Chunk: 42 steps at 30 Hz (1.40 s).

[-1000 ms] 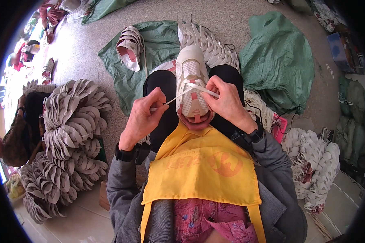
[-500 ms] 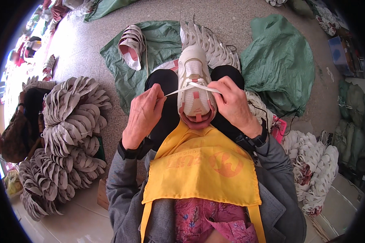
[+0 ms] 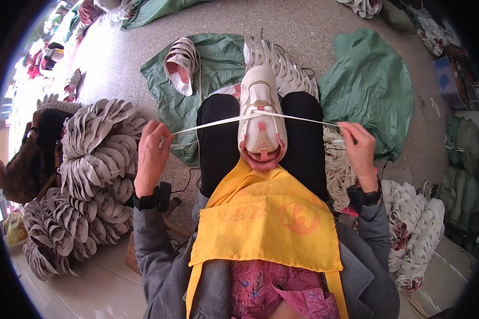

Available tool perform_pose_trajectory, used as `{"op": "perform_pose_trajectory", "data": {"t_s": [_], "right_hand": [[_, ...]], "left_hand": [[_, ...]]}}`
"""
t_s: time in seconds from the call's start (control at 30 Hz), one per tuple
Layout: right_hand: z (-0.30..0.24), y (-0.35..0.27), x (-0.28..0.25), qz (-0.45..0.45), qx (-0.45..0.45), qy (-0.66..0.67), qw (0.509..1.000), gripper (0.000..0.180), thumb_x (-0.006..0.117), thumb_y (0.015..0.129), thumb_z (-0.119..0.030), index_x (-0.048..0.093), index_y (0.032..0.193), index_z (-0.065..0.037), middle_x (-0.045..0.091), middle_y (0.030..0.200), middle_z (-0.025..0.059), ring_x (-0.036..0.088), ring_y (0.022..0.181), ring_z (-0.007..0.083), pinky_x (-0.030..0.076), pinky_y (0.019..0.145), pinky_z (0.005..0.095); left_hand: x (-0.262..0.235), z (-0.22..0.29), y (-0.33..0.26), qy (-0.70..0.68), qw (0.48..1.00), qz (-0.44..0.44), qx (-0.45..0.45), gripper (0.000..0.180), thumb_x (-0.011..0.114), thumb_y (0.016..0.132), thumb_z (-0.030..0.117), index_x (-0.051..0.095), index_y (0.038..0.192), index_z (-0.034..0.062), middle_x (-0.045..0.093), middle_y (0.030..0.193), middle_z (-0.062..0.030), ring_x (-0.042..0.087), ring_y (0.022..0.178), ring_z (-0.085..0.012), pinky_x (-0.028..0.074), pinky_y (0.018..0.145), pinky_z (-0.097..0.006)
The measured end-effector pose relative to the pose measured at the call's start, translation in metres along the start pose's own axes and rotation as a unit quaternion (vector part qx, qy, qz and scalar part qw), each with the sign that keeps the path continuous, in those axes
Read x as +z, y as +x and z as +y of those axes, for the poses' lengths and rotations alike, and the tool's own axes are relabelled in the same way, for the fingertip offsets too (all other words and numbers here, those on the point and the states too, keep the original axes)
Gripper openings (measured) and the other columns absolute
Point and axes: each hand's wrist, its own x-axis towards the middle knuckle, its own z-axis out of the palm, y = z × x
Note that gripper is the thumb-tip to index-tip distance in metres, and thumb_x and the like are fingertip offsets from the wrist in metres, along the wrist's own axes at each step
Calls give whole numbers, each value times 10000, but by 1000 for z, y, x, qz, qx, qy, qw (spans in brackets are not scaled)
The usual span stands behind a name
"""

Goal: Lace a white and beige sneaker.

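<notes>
Both hands are spread wide apart at about the same level, fingers closed to a pinch: my left hand (image 3: 153,154) has one length of white lace (image 3: 213,124) between thumb and fingers, my right hand (image 3: 359,149) the other, and the strands run taut to either side. Midway between them sits the pale shoe (image 3: 261,139), toe pointing away from me, pink-lined opening toward me, the strands meeting over its tongue. Black trousers (image 3: 218,138) cover my knees on both sides of it, and my yellow apron (image 3: 263,228) begins right at its heel. Near my right hand, on the inner side, is a bundle of cream cords (image 3: 339,173). Ahead of my left hand, a green sheet (image 3: 218,64) lies with a strappy shoe (image 3: 181,69) on it; ahead of my right, a crumpled green sack (image 3: 367,90). Farther ahead, between the two hands, is a row of nested white pieces (image 3: 285,72). Left of my left hand rises a pile of overlapping grey pieces (image 3: 98,143); right of my right hand and closer to me, white heaps (image 3: 415,228).
</notes>
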Motion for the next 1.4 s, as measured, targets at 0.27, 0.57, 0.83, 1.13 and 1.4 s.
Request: {"op": "perform_pose_trajectory", "data": {"t_s": [0.27,0.57,0.83,1.13,1.4], "right_hand": [[94,-33,-58,34,101,-56,993,162,651,947,-18,734,1081,16,728,883,120,692,770,188,531,719,307],[182,-68,-106,64,192,-98,974,201,624,993,-85,752,1131,-15,756,898,122,713,793,153,541,743,300],[246,-90,-138,74,230,-77,967,232,603,1005,-102,758,1160,-27,748,841,95,699,758,136,542,727,291],[282,-95,-160,75,242,-84,964,247,585,1001,-76,752,1176,-23,750,849,82,696,754,125,546,728,283],[289,-94,-164,66,276,-116,952,236,602,998,-77,744,1172,-4,749,874,84,704,752,141,565,718,295]], "left_hand": [[-44,-73,-17,47,988,87,-120,129,702,868,37,583,862,-12,546,787,-121,554,709,-270,459,653,-375],[-79,-215,-53,-66,943,227,-236,111,673,976,109,634,917,23,502,716,41,415,661,-56,339,577,-247],[-101,-281,-77,-114,919,235,-295,131,630,1021,144,620,929,51,515,716,49,403,624,-43,300,553,-232],[-121,-293,-89,-82,935,199,-281,111,634,1013,137,621,930,66,528,718,47,420,632,-39,332,574,-222],[-129,-298,-93,1,927,195,-320,162,669,986,180,626,923,38,577,719,21,484,653,-72,395,611,-253]]}}
